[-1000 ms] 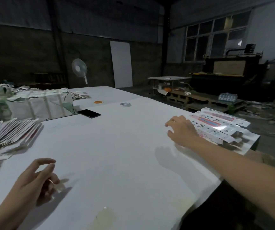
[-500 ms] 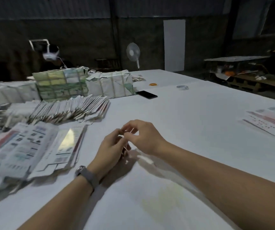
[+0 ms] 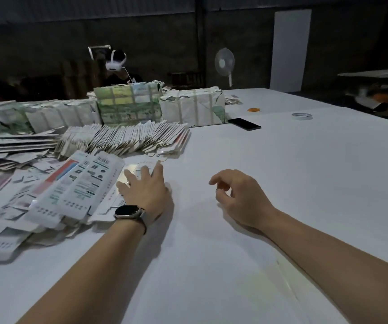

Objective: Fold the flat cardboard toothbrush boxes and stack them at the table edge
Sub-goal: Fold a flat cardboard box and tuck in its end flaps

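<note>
White table (image 3: 281,171); white flat boxes (image 3: 80,183), red-blue stripe, black barcode; black phone (image 3: 244,123); orange ring (image 3: 254,110)

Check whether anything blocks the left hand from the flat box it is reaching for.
Nothing visible does. The left hand already lies with straight fingers on the flat box at the near edge of the pile. The right hand hovers beside it over bare table, holding nothing.

Cut off at the left edge: the heap of flat boxes (image 3: 5,197); hidden under the left hand (image 3: 145,191), part of one flat box (image 3: 127,181); too small and blurred to read, the boxes' print.
</note>
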Demonstrator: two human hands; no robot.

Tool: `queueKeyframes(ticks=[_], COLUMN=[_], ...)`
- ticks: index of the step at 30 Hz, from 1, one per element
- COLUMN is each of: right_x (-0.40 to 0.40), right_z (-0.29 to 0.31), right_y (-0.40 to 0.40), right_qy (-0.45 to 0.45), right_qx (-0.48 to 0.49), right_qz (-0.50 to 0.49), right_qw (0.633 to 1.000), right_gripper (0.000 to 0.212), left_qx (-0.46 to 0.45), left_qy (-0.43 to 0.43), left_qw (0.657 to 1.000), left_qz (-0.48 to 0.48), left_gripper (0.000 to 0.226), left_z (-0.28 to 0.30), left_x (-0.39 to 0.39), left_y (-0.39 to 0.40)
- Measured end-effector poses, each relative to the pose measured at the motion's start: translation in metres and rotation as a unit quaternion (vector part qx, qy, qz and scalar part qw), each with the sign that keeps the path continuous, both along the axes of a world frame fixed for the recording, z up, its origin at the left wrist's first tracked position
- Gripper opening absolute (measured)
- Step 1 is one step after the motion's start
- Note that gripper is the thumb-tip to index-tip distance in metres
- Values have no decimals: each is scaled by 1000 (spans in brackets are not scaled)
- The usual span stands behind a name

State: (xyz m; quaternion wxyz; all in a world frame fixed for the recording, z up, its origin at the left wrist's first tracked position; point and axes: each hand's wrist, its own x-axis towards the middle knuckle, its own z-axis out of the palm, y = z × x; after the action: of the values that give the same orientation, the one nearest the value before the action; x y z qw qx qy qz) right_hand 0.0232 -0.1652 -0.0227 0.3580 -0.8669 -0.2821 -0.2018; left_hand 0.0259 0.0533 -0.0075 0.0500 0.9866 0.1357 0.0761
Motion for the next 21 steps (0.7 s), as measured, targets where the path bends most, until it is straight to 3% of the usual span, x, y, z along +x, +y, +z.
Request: queueKeyframes(ticks=[3,10,13,15,17,19,21], right_x=[2,7,7,8,9,10,9], right_z=[-2,-4,-4,-4,-3,-3,-1], right_y=[1,2,2,2,2,1,2], right_qy=[1,18,18,25,41,66,93], right_qx=[1,12,10,20,47,87,134], right_qz=[3,12,14,13,7,8,9], right_qw=[1000,1000,1000,999,998,994,987], right_gripper=[21,21,21,22,24,21,11], left_qx=[4,64,99,107,84,23,-103], left_qy=[24,-120,-163,-243,-323,-395,-441], left_qw=[1000,987,976,956,926,891,858], left_qz=[6,-89,-103,-128,-177,-221,-243], left_gripper=[52,40,45,53,57,48,39], left_z=[-1,6,14,20,28,38,45], left_x=[0,-3,-7,-12,-17,-21,-25], left_y=[8,2,-3,-8,-16,-24,-33])
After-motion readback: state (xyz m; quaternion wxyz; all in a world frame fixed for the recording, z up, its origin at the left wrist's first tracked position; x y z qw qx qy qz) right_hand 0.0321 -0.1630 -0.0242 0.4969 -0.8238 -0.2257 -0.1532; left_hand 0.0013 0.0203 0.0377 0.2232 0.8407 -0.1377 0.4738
